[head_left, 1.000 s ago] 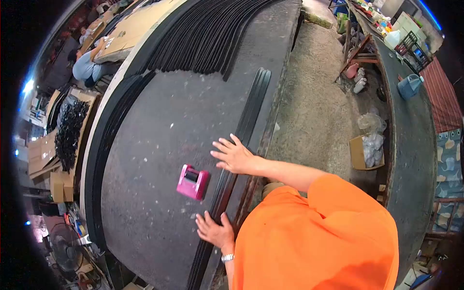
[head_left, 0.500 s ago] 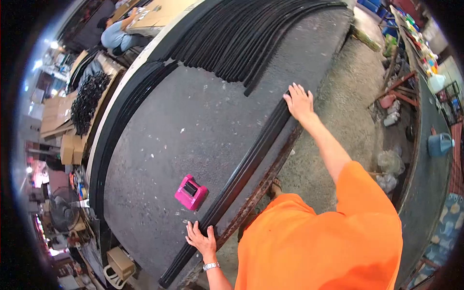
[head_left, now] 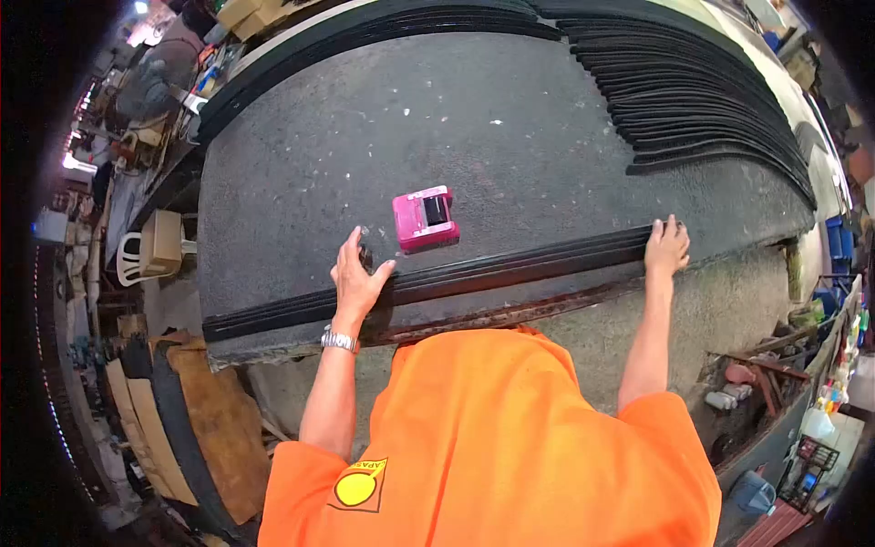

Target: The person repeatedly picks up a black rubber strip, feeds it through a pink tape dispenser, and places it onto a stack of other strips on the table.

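A bundle of long black strips (head_left: 510,267) lies along the near edge of the dark worktable (head_left: 310,201). My left hand (head_left: 357,278), with a metal watch on its wrist, rests across the strips left of their middle, thumb and fingers spread. At the bundle's right end is my right hand (head_left: 668,246), its fingers bent over the strip ends. A pink block-shaped object (head_left: 410,219) with a black part sits on the table just beyond the strips, between my hands.
Many black strips (head_left: 693,100) lie side by side at the back right, and more (head_left: 383,27) run along the far edge. Cardboard pieces (head_left: 219,428) stand at lower left, near a brown box (head_left: 161,242). A blue jug (head_left: 754,492) is at lower right.
The view has turned, so the bundle now runs nearly level across it. My left hand has shifted along the strips toward the pink object; my right hand remains at their end.
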